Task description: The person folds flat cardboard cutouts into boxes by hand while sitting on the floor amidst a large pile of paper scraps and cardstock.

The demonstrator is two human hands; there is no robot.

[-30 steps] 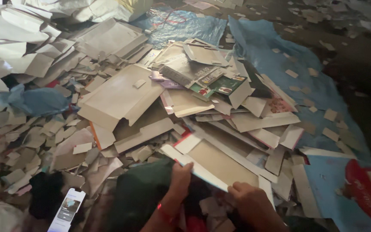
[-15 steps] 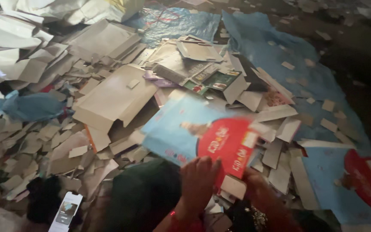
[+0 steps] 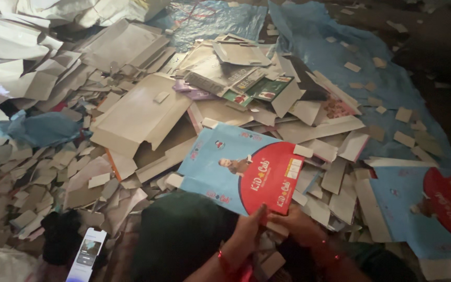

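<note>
A flattened blue and red printed carton sheet (image 3: pixel 241 167) lies face up in front of me on a heap of cardboard. My left hand (image 3: pixel 249 230) grips its near edge from below, thumb on the red part. My right hand (image 3: pixel 301 227) holds the same near edge just to the right, fingers curled under it. A dark green cloth (image 3: pixel 184 235) covers my lap under the left forearm.
Grey flattened cartons (image 3: pixel 137 112) and cardboard scraps (image 3: pixel 37 172) cover the floor to the left and ahead. A blue tarp (image 3: pixel 361 57) lies at the right. Another blue and red carton sheet (image 3: pixel 434 209) lies at the right. A lit phone (image 3: pixel 87 253) rests at lower left.
The grey sheet I held a second ago has been turned over, showing its blue and red printed face. It now lies flatter and nearer, with both hands on its near edge.
</note>
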